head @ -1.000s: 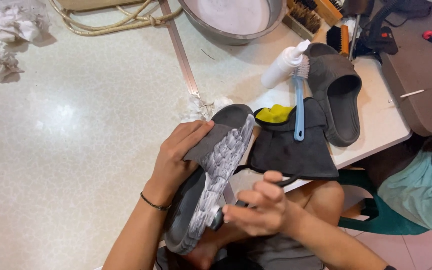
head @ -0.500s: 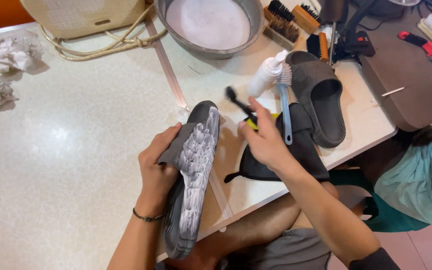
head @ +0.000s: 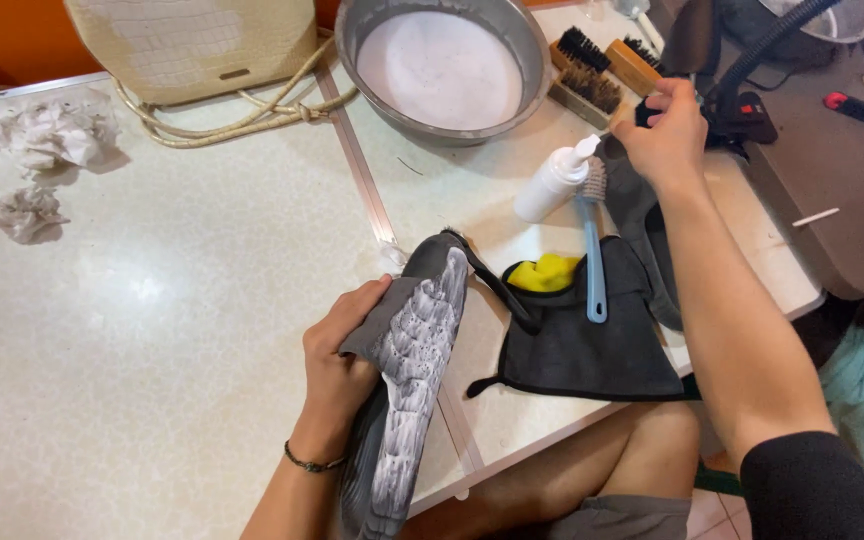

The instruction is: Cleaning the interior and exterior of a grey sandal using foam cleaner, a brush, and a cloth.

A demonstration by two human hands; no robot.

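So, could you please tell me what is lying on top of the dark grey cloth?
A blue-handled brush lies on the dark grey cloth; a yellow item is partly tucked in, the rest hidden.

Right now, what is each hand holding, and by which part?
The left hand grips a grey sandal, sole up, around its middle edge. The right hand pinches a small dark brush handle near the basin; its bristles are hidden.

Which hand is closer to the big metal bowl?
The right hand. It is up beside the metal bowl, just off its right rim, over the wooden brushes. The left hand is far below it, near the table's front edge, gripping the grey slipper.
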